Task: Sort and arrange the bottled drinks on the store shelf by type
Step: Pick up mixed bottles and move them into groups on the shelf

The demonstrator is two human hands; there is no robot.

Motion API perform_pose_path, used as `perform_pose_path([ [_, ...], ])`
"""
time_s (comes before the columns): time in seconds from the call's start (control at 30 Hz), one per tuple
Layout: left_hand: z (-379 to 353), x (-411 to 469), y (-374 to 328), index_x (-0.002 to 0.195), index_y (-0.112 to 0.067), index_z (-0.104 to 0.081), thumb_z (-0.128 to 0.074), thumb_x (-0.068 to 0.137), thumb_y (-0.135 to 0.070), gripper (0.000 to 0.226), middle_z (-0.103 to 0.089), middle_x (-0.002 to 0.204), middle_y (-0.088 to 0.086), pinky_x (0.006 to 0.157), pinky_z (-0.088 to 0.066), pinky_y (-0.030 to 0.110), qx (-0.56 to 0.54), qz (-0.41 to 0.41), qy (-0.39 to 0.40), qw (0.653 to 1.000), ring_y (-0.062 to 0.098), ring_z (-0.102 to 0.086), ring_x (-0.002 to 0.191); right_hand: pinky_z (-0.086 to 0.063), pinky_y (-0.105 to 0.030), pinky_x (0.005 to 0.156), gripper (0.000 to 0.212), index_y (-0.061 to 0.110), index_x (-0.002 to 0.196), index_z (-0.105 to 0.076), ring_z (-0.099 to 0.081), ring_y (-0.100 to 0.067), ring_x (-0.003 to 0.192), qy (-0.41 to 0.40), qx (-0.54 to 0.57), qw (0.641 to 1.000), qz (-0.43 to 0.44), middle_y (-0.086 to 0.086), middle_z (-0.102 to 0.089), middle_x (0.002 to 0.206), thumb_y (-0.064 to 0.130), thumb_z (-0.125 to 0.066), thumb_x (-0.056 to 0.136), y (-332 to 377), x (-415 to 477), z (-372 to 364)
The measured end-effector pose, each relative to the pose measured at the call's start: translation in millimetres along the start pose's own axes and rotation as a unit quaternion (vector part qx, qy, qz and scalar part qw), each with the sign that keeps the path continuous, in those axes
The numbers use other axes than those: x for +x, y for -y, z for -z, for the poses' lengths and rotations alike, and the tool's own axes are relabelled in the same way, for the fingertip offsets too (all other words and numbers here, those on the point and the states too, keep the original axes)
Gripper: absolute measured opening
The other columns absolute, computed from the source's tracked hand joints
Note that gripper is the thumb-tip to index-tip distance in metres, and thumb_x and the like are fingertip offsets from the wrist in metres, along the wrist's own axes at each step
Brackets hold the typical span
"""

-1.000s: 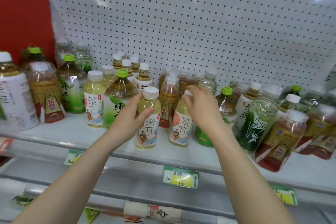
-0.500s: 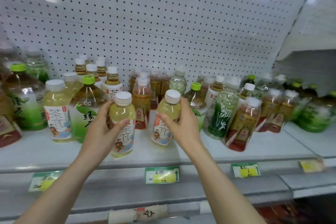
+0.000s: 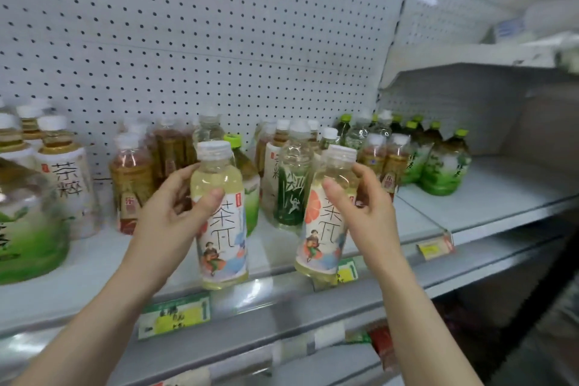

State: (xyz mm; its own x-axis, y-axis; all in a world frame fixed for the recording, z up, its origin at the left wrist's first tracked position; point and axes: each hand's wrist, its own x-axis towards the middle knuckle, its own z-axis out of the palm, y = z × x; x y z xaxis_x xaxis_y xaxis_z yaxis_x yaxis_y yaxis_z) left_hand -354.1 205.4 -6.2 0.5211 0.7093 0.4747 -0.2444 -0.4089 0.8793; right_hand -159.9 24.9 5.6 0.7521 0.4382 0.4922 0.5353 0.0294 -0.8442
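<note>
At centre frame the left hand (image 3: 175, 207) grasps a pale yellow tea bottle (image 3: 221, 219), thumb across its label, held upright in front of the shelf edge (image 3: 282, 285); just right of it the right hand (image 3: 360, 204) grips a matching bottle (image 3: 326, 216), tilted slightly; behind them mixed bottles crowd the shelf; green-capped bottles (image 3: 438, 163) stand at right of centre.

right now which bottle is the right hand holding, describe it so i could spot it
Find the white pegboard behind the shelf, then come forward past the standing bottles to the two held in front of its edge. The right hand grips the tilted pale yellow tea bottle with a white cap. Unlike the upright bottle in the left hand, its label shows an orange citrus slice.
</note>
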Motion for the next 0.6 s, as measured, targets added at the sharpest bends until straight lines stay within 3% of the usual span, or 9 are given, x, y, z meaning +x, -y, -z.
perform_pose_path([
  [0.13, -59, 3, 6, 0.118, -0.042, -0.057, -0.067, 0.072, -0.046, 0.047, -0.070, 0.104, -0.029, 0.065, -0.052, 0.009, -0.006, 0.003, -0.002, 1.000, -0.009, -0.066, 0.097, -0.054, -0.045, 0.096, 0.063, 0.041, 0.125, -0.055, -0.061, -0.008, 0.114, 0.011, -0.013, 1.000, 0.009, 0.015, -0.064, 0.124, 0.073, -0.066, 0.071, -28, 28, 46],
  [0.23, -98, 6, 6, 0.128, -0.035, -0.055, -0.067, 0.073, -0.048, 0.058, -0.070, 0.107, -0.026, 0.063, -0.055, 0.014, -0.011, 0.009, -0.019, 1.000, -0.005, -0.066, 0.099, -0.054, -0.045, 0.094, 0.068, 0.034, 0.125, -0.057, -0.063, -0.008, 0.111, 0.033, -0.030, 0.999, 0.023, 0.015, -0.065, 0.121, 0.074, -0.064, 0.070, -48, 58, 77],
  [0.3, -118, 9, 8, 0.136, -0.026, -0.053, -0.072, 0.076, -0.051, 0.067, -0.069, 0.122, -0.013, 0.082, -0.059, 0.030, 0.000, 0.007, -0.039, 0.999, 0.007, -0.065, 0.112, -0.054, -0.043, 0.096, 0.065, 0.039, 0.122, -0.055, -0.061, -0.003, 0.112, 0.039, -0.035, 0.998, 0.031, 0.021, -0.063, 0.120, 0.075, -0.064, 0.069, -62, 79, 93],
  [0.37, -132, 7, 10, 0.140, -0.023, -0.051, -0.075, 0.075, -0.056, 0.077, -0.062, 0.133, -0.001, 0.100, -0.051, 0.048, 0.018, 0.003, -0.054, 0.998, 0.019, -0.059, 0.123, -0.052, -0.043, 0.098, 0.066, 0.043, 0.125, -0.053, -0.059, -0.005, 0.115, 0.046, -0.026, 0.998, 0.034, 0.021, -0.061, 0.122, 0.074, -0.065, 0.069, -75, 98, 104],
  [0.43, -142, 3, 10, 0.141, -0.022, -0.049, -0.070, 0.067, -0.061, 0.086, -0.061, 0.136, 0.001, 0.102, -0.047, 0.054, 0.023, 0.008, -0.064, 0.998, 0.021, -0.058, 0.124, -0.052, -0.046, 0.098, 0.065, 0.044, 0.126, -0.052, -0.060, -0.009, 0.116, 0.058, -0.011, 0.998, 0.033, 0.016, -0.062, 0.124, 0.073, -0.066, 0.069, -86, 111, 107],
  [0.53, -155, 3, 7, 0.136, -0.027, -0.052, -0.071, 0.066, -0.059, 0.079, -0.067, 0.127, -0.006, 0.096, -0.053, 0.048, 0.026, 0.017, -0.068, 0.997, 0.014, -0.063, 0.116, -0.053, -0.047, 0.097, 0.064, 0.043, 0.123, -0.053, -0.061, -0.009, 0.113, 0.079, -0.002, 0.997, 0.025, 0.021, -0.062, 0.119, 0.073, -0.066, 0.068, -97, 121, 106],
  [0.6, -162, 6, 4, 0.124, -0.039, -0.056, -0.075, 0.073, -0.051, 0.056, -0.071, 0.115, -0.016, 0.082, -0.059, 0.030, 0.034, 0.011, -0.061, 0.998, 0.005, -0.067, 0.106, -0.054, -0.046, 0.095, 0.068, 0.035, 0.123, -0.057, -0.064, -0.006, 0.108, 0.088, 0.003, 0.996, 0.022, 0.020, -0.065, 0.116, 0.073, -0.067, 0.068, -101, 123, 104],
])
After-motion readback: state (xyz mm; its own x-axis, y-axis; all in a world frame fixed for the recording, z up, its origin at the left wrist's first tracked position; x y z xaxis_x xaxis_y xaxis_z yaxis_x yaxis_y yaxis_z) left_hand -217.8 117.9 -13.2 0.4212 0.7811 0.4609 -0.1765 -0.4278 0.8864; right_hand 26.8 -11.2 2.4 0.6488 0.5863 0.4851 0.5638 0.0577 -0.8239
